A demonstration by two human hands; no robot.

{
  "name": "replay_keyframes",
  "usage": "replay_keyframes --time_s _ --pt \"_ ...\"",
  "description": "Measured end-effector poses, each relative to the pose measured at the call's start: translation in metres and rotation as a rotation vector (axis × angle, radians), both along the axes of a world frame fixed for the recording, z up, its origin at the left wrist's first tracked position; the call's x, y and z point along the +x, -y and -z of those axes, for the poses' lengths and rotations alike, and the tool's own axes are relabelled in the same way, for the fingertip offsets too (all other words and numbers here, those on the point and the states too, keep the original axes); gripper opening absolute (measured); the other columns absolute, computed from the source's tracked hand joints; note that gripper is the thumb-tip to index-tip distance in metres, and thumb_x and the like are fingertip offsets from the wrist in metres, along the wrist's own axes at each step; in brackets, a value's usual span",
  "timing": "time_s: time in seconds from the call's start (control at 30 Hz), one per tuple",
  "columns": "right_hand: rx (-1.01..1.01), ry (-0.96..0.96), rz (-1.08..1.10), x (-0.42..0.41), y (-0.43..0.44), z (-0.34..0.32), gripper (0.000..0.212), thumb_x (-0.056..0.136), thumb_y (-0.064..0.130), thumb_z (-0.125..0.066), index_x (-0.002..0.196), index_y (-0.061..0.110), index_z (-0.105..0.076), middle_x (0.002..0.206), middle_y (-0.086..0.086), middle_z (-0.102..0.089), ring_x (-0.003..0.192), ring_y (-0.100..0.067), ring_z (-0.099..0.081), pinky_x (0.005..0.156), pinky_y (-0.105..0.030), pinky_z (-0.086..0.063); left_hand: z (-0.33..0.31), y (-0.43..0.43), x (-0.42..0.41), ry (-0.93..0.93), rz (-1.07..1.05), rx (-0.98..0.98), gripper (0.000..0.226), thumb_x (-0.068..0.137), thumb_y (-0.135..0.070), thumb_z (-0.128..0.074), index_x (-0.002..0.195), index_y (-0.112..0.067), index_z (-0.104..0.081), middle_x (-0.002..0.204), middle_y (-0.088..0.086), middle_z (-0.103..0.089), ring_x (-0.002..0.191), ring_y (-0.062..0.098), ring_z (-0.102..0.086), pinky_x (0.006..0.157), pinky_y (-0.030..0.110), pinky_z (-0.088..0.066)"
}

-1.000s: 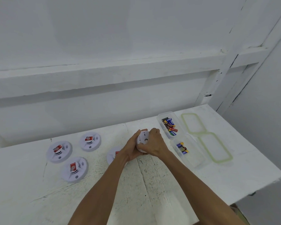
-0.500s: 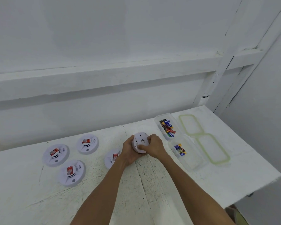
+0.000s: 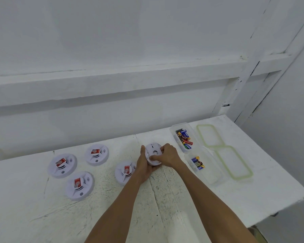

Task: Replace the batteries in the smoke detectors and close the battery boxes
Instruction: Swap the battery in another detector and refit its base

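We hold one smoke detector (image 3: 154,156) above the desk (image 3: 165,199), back side up. Left hand (image 3: 144,170) cradles it for support; right hand (image 3: 167,157) fingers clasp its rim, likely to work the battery cover. Open battery boxes (image 3: 183,137) sit near for reach.

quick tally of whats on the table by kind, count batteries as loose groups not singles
Smoke detectors: 5, four lying on the table, at, and one held
Battery boxes: 2
Lids: 2
Total: 9
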State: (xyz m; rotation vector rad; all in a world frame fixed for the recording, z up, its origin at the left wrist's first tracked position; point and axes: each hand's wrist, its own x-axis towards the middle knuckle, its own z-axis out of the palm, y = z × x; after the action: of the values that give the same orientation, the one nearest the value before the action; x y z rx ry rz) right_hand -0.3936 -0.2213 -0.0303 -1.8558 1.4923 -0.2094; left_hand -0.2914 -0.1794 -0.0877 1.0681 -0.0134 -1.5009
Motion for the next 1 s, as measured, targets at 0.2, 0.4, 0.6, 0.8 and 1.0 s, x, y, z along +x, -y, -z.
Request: replay_keyframes --time_s 0.2,0.4,0.6,0.8,1.0 --pt "0.015 -0.003 -0.033 -0.004 0.002 -0.003 0.052 0.077 0.037 -0.082 0.109 0.000 -0.063 0.109 -0.015 -0.067 0.094 -0.023 -0.064 0.070 -0.027 -0.050 -0.002 0.009 -0.007 0.027 -0.026 0.057 0.055 0.106 -0.055 -0.039 0.136 -0.010 -0.049 0.108 0.016 -0.061 0.108 0.030 -0.060 0.097 0.048 -0.050" --pt "-0.068 0.017 -0.013 -0.005 0.000 0.004 0.051 0.075 0.037 -0.082 0.104 0.001 -0.061 0.101 -0.013 -0.065 0.085 -0.016 -0.057 0.060 -0.022 -0.040 0.001 0.013 -0.011 0.013 -0.065 0.087 0.058 0.105 -0.052 -0.045 0.147 -0.011 -0.047 0.108 0.010 -0.059 0.099 0.022 -0.059 0.097 0.041 -0.046" --pt "-0.161 -0.116 -0.091 0.002 -0.001 0.008 0.073 0.069 0.044 -0.081 0.123 0.007 -0.049 0.117 -0.008 -0.054 0.107 -0.022 -0.054 0.084 -0.031 -0.048 0.022 0.007 -0.001 0.145 0.015 0.013 0.060 0.105 -0.058 -0.041 0.139 -0.012 -0.061 0.131 0.017 -0.068 0.114 0.032 -0.066 0.086 0.047 -0.062" --pt "-0.144 -0.109 -0.072 0.005 0.000 0.015 0.082 0.061 0.046 -0.083 0.123 0.008 -0.044 0.109 -0.004 -0.043 0.108 -0.020 -0.049 0.081 -0.028 -0.046 0.027 0.002 0.001 0.228 0.044 -0.035 0.055 0.103 -0.060 -0.045 0.133 -0.019 -0.067 0.125 0.013 -0.073 0.117 0.033 -0.069 0.077 0.045 -0.064" --pt "-0.132 -0.057 -0.089 0.000 0.009 0.017 0.065 0.068 0.033 -0.084 0.115 0.001 -0.053 0.105 -0.008 -0.052 0.096 -0.019 -0.055 0.074 -0.032 -0.049 0.024 0.004 0.003 0.158 0.077 0.005 0.045 0.106 -0.050 -0.046 0.114 -0.012 -0.068 0.113 0.014 -0.072 0.102 0.028 -0.068 0.083 0.040 -0.061"
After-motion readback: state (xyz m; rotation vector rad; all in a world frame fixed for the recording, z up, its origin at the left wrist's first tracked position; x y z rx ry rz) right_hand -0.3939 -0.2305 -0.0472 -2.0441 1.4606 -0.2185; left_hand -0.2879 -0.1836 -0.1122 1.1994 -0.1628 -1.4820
